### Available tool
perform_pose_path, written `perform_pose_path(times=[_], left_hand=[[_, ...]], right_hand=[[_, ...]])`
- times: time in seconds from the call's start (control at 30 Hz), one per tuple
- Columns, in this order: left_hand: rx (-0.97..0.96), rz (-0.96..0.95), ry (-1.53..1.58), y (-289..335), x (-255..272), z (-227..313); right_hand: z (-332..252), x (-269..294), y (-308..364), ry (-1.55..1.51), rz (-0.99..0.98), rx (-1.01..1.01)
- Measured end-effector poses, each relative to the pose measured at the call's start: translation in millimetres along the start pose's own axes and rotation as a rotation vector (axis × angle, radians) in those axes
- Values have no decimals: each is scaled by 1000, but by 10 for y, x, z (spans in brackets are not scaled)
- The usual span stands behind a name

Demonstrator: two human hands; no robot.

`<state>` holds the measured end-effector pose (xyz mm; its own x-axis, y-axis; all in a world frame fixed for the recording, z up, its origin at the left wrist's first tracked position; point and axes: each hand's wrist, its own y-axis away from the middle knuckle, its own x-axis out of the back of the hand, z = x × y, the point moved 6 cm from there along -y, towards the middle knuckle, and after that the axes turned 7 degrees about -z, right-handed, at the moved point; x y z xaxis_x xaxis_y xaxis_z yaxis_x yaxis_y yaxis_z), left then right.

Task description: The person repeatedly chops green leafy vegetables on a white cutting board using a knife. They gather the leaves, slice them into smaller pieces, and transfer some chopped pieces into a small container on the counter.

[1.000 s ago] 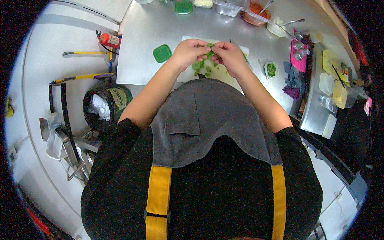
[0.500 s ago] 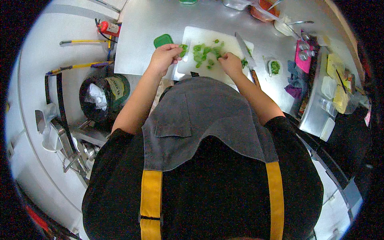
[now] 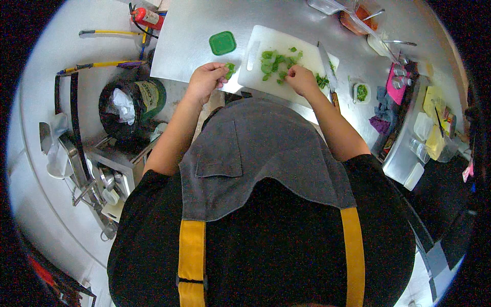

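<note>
My left hand (image 3: 207,81) is closed in a pinch on a few green herb leaves (image 3: 230,69), just off the left end of the white cutting board (image 3: 298,38). Loose leaves (image 3: 273,62) lie scattered over the middle of that board. At their right edge my right hand (image 3: 303,80) has its fingertips pressed together, and what they grip is too small to make out. A kitchen knife (image 3: 327,66) with a wooden handle rests across the board's right side, beside a small heap of chopped greens (image 3: 322,80).
A green lid (image 3: 222,43) lies on the steel table (image 3: 192,30), left of the board. To the right stand a small tub of chopped greens (image 3: 361,92) and a grey cloth (image 3: 382,104). A lined bin (image 3: 123,134) is at the lower left, below a fire extinguisher (image 3: 148,18).
The whole view has shifted, so the table's things sit farther right. My left hand, still pinching leaves, has drawn left, off the board's edge. My right hand stays by the leaves.
</note>
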<state>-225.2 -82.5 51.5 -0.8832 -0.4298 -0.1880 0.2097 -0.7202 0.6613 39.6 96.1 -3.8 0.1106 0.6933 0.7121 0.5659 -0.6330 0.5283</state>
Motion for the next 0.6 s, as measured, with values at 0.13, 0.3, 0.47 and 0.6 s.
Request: perform_pose_path(times=[0.13,0.3,0.47,0.6], left_hand=[[23,-1,32,19,57,-49],[50,-22,28,-2,89,-100],[65,-21,40,-30,121,-137],[46,-51,36,-33,132,-126]], right_hand=[[-131,-44,-28,97,-5,20],[-204,-10,32,28,86,-154],[-276,-75,86,41,81,-198],[-275,-157,45,77,107,-124]])
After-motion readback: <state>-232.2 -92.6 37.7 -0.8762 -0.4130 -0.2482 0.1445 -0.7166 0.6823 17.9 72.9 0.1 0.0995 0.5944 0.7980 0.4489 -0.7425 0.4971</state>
